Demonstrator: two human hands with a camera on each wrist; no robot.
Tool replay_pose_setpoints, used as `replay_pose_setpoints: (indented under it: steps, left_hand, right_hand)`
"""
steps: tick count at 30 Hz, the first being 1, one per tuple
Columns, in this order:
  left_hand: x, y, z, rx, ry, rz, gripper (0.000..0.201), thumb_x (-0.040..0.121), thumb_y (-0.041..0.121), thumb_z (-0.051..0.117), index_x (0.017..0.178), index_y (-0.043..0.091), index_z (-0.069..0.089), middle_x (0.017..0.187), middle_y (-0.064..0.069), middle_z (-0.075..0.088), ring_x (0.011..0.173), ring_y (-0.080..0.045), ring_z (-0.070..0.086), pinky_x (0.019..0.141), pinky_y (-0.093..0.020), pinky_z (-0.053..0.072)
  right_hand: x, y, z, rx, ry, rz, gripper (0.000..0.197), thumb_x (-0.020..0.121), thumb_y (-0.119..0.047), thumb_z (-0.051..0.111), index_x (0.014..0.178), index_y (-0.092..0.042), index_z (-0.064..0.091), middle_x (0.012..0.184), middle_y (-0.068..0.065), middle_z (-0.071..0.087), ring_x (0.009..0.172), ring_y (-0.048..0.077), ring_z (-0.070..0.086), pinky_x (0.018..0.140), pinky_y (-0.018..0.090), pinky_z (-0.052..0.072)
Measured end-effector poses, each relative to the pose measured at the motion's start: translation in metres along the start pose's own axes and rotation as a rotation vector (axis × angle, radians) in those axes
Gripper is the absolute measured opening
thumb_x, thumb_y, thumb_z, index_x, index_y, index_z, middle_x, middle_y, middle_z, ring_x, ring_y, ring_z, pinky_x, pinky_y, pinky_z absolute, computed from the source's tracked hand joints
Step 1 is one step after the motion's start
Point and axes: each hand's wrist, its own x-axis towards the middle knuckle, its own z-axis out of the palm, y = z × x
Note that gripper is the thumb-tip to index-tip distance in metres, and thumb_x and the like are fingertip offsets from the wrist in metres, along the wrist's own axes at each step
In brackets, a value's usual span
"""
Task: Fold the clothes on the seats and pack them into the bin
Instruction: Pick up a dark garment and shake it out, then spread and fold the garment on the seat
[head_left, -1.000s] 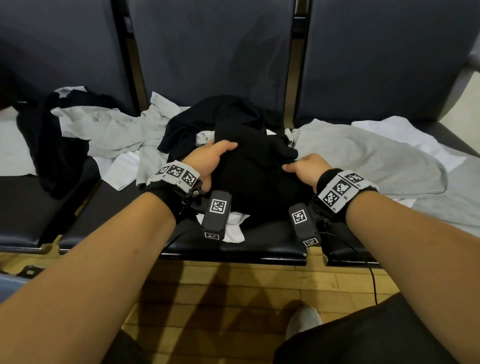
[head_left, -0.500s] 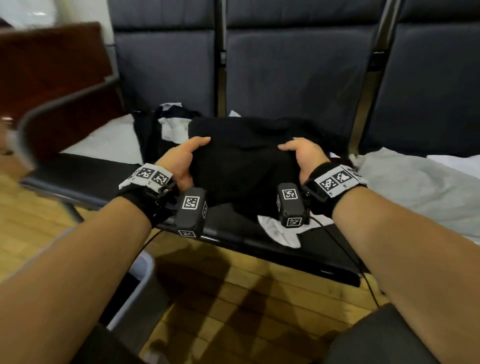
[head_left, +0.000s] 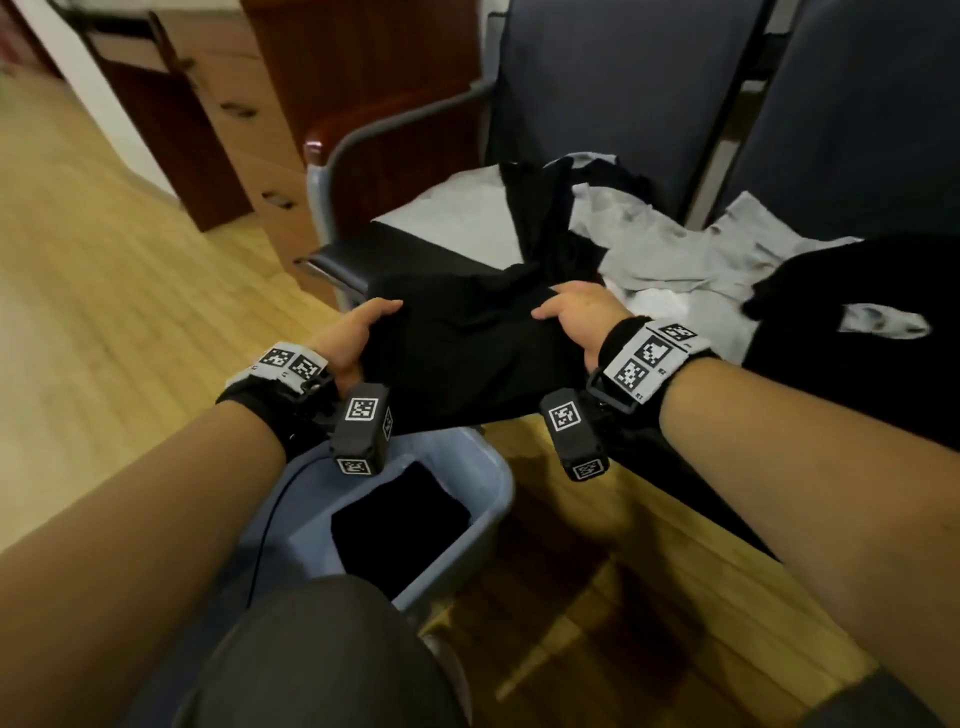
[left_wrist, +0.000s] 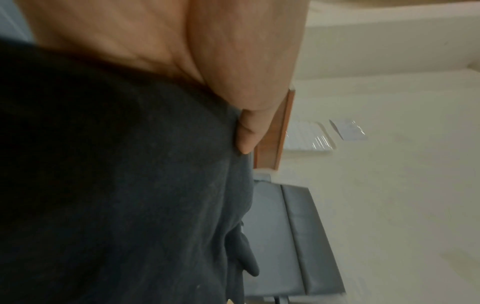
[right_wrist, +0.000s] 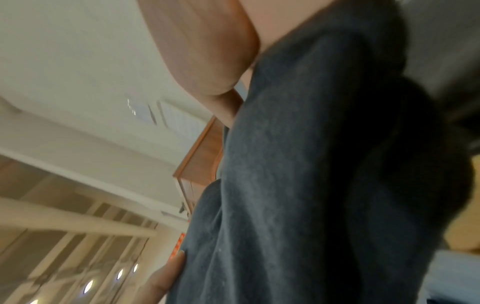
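Note:
A folded black garment (head_left: 467, 353) hangs in the air between both hands, above the blue-grey bin (head_left: 488, 499). My left hand (head_left: 358, 332) grips its left edge, thumb on top. My right hand (head_left: 576, 317) grips the right edge the same way. The bin stands on the floor below and holds a dark folded cloth (head_left: 400, 519). In the left wrist view the thumb (left_wrist: 249, 131) presses on the dark fabric (left_wrist: 116, 185). The right wrist view shows the same cloth (right_wrist: 298, 185) filling the frame.
Grey clothes (head_left: 670, 244), a white one (head_left: 457, 208) and another black one (head_left: 857, 306) lie on the dark seats (head_left: 363, 254). A chair armrest (head_left: 395, 130) and a wooden drawer cabinet (head_left: 234, 119) stand at the far left. My knee (head_left: 322, 660) is beside the bin.
Both hands have lifted the folded black garment off the seat and carried it left, until it hangs over the bin. The view has swung left with them.

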Motion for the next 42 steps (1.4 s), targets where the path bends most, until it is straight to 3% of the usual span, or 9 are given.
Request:
replay_pose_setpoints:
  steps: [13,16,21,24,26,28,33,37,42]
  left_hand:
    - [0.016,-0.132,-0.219,-0.132,0.437,-0.319,0.039,0.092,0.041,0.056,0.107,0.006,0.066,0.094,-0.012,0.074,0.068,-0.023,0.073,0.053,-0.031,0.057]
    - [0.016,-0.180,-0.253,-0.088,0.492,-0.445,0.036,0.095,0.033,0.054,0.115,0.004,0.062,0.086,-0.013,0.074,0.068,-0.026,0.072,0.069,-0.039,0.054]
    - [0.018,-0.231,-0.289,0.234,0.610,-0.595,0.062,0.092,0.035,0.060,0.141,0.003,0.039,0.137,-0.018,0.052,0.112,-0.037,0.059,0.070,-0.038,0.058]
    - [0.027,-0.285,-0.339,0.368,0.594,-0.698,0.088,0.061,0.053,0.079,0.125,-0.003,0.057,0.126,-0.016,0.061,0.112,-0.037,0.060,0.096,-0.042,0.049]
    - [0.025,-0.297,-0.348,0.413,0.624,-0.740,0.075,0.070,0.050,0.076,0.123,-0.002,0.061,0.121,-0.020,0.064,0.112,-0.035,0.061,0.101,-0.043,0.047]
    - [0.014,-0.276,-0.327,0.493,0.608,-0.733,0.047,0.096,0.035,0.054,0.130,0.003,0.056,0.133,-0.018,0.056,0.123,-0.033,0.054,0.105,-0.037,0.041]
    - [0.014,-0.216,-0.295,0.444,0.607,-0.582,0.045,0.100,0.025,0.047,0.131,-0.008,0.050,0.131,-0.023,0.055,0.109,-0.037,0.059,0.092,-0.041,0.051]
    - [0.021,-0.141,-0.250,0.273,0.552,-0.465,0.031,0.101,0.020,0.046,0.118,-0.005,0.052,0.099,-0.020,0.058,0.074,-0.032,0.059,0.039,-0.027,0.048]
    - [0.032,-0.035,-0.170,0.335,0.380,-0.267,0.024,0.099,0.024,0.047,0.080,0.010,0.051,0.077,-0.006,0.061,0.062,-0.021,0.058,0.054,-0.026,0.043]
  right_hand:
    - [0.073,0.085,0.260,-0.343,-0.521,0.118,0.026,0.087,-0.022,0.061,0.108,-0.007,0.063,0.113,0.017,0.067,0.102,0.034,0.064,0.096,0.047,0.051]
    - [0.065,0.122,0.297,-0.508,-0.588,0.112,0.038,0.093,-0.017,0.059,0.129,-0.006,0.055,0.130,0.011,0.058,0.119,0.032,0.055,0.102,0.035,0.044]
    - [0.048,0.179,0.347,-0.622,-0.710,0.223,0.049,0.096,-0.014,0.056,0.143,-0.005,0.043,0.142,0.015,0.050,0.130,0.030,0.049,0.103,0.029,0.039]
    - [0.040,0.197,0.368,-0.629,-0.734,0.268,0.042,0.096,-0.016,0.056,0.136,-0.004,0.050,0.133,0.014,0.057,0.121,0.030,0.056,0.098,0.031,0.045]
    - [0.034,0.203,0.372,-0.607,-0.748,0.327,0.038,0.095,-0.021,0.057,0.128,-0.001,0.054,0.123,0.014,0.061,0.113,0.032,0.061,0.094,0.036,0.052]
    - [0.032,0.205,0.368,-0.526,-0.761,0.428,0.045,0.097,-0.027,0.056,0.132,-0.001,0.050,0.126,0.015,0.059,0.114,0.033,0.060,0.089,0.039,0.053]
    - [0.047,0.172,0.331,-0.342,-0.666,0.475,0.059,0.095,-0.039,0.055,0.143,-0.008,0.040,0.136,0.012,0.053,0.114,0.028,0.057,0.079,0.036,0.048]
    - [0.061,0.104,0.285,-0.228,-0.578,0.368,0.050,0.096,-0.040,0.055,0.135,-0.010,0.047,0.114,0.009,0.056,0.103,0.025,0.058,0.092,0.043,0.049]
    - [0.064,0.007,0.199,-0.153,-0.446,0.177,0.029,0.096,-0.037,0.054,0.112,-0.013,0.055,0.106,0.007,0.060,0.098,0.022,0.061,0.084,0.038,0.051]
